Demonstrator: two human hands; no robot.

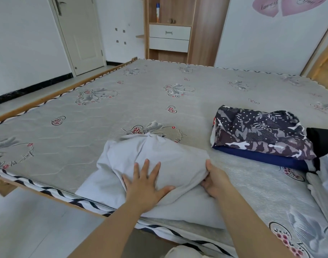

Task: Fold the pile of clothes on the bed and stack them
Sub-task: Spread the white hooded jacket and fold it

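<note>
Midway: pale grey garment half-folded at bed edge, left hand flat on it, right hand pinching its fold; camouflage-topped stack done, unfolded clothes waiting.

— What do we see past the far edge?

— We see a white door on the left, its handle near the top, and a black skirting strip along the wall.

— And in the middle?

— We make out a wooden shelf unit with two white drawers; a blue-capped bottle stands upright above them. Pink heart decals mark the right wall.
</note>
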